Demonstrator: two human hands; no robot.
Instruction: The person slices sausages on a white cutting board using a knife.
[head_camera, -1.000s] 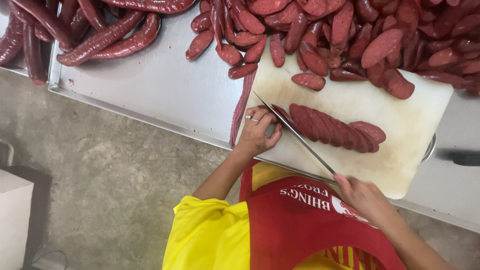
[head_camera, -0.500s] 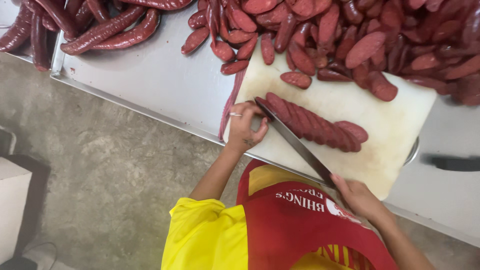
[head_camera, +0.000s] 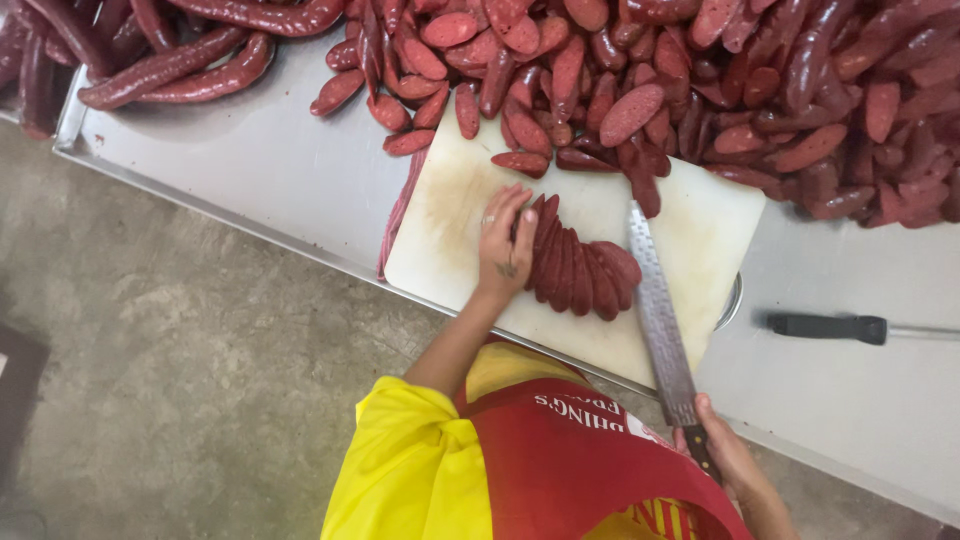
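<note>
**Cutting station: knife off the slices, L hand pushing the row**

Since 0.5 s ago: knife (head_camera: 657, 305) has swung off the sliced sausage row (head_camera: 580, 268) and now lies lengthwise down the board, blade just right of the slices, tip toward the pile; L hand (head_camera: 505, 240) has gone from the row's end to flat against its left side.

Item 1 – L hand. Fingers stretched out, together, not curled round anything; fingertips (head_camera: 520, 195) near the far end of the row, palm edge touching the slices. Ring on one finger. Forearm runs back to a yellow sleeve (head_camera: 410, 470).

Item 2 – R hand (head_camera: 725, 460). Lower frame edge, closed round the knife's dark handle; only part of the hand shows. Long blade w/ dimpled side, flat over the board's near-right part.

Item 3 – sliced sausage row. Dark red oval slices, overlapped and leaning, mid-board, between L hand and blade.

Item 4 – white cutting board (head_camera: 450, 235). Stained tan at left; sits on a steel table (head_camera: 250, 170), near corner over the table edge.

Item 5 – heap of cut sausage pieces (head_camera: 720, 90). Far side of table, spilling onto the board's far edge.

Item 6 – whole sausages (head_camera: 170, 65). Far left, well apart from the board.

Item 7 – 2nd knife w/ black handle (head_camera: 830, 327). On table, right of board, untouched.

Item 8 – red apron (head_camera: 590, 470), worn over the yellow shirt. Concrete floor (head_camera: 170, 380) at left.
</note>
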